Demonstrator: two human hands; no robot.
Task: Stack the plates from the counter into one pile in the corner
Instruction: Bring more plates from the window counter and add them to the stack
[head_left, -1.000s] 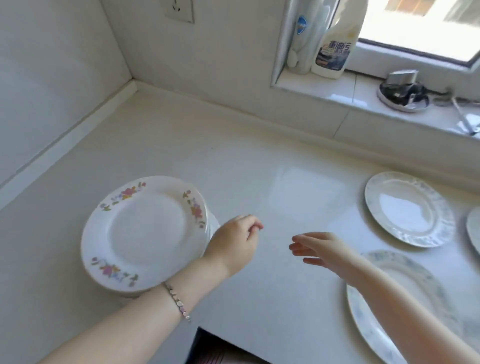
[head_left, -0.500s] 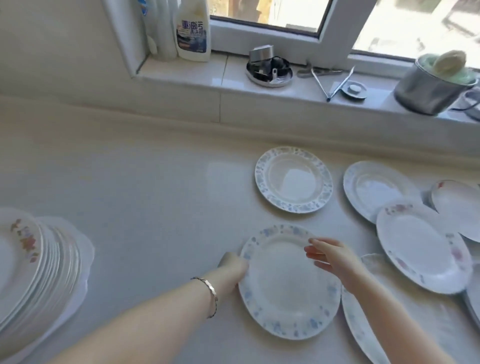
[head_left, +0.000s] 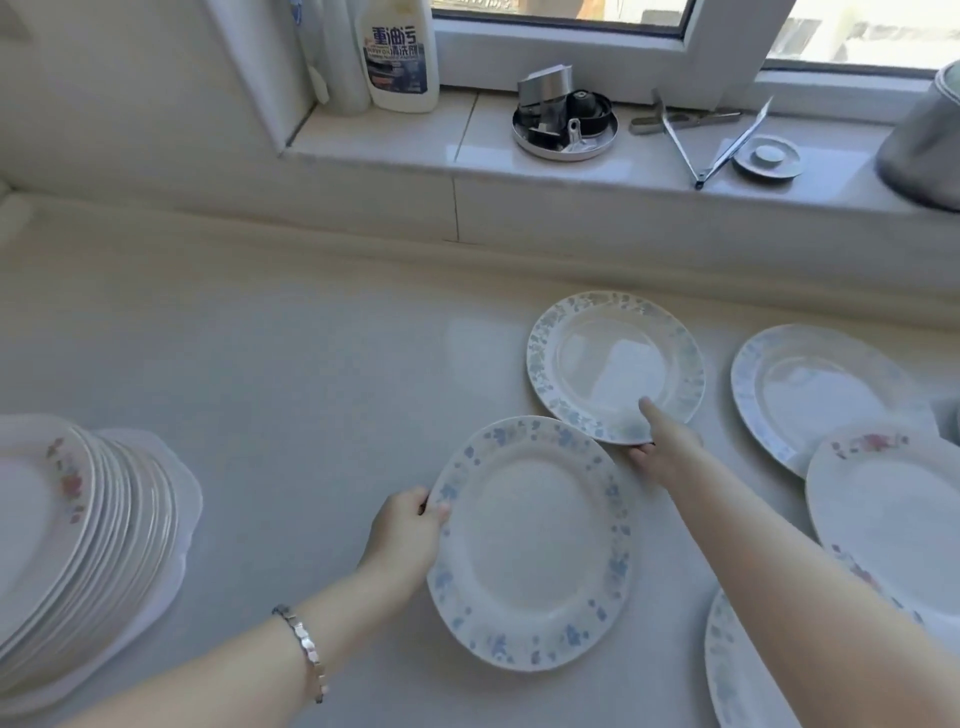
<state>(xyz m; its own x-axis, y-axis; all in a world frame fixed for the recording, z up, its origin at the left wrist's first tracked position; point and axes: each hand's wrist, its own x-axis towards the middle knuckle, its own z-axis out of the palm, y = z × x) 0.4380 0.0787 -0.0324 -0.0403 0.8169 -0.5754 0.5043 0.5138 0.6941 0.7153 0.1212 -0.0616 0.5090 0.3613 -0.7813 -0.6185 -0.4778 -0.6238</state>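
Plates lie on the counter (head_left: 311, 389): the left hand (head_left: 410, 530) grips the near plate (head_left: 530, 540) by its edge, the right hand (head_left: 660, 447) pinches the far plate (head_left: 613, 364) at its rim, and such thin one-handed holds could let either slip or chip against the other.

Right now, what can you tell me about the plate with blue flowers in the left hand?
The plate is round, white and shiny, like china, with pale blue flowers all around its rim and nothing on it. It faces up over the counter. The left hand grips its left edge, thumb on top of the rim. Its far rim comes close to another blue-flowered plate; whether they touch I cannot tell.
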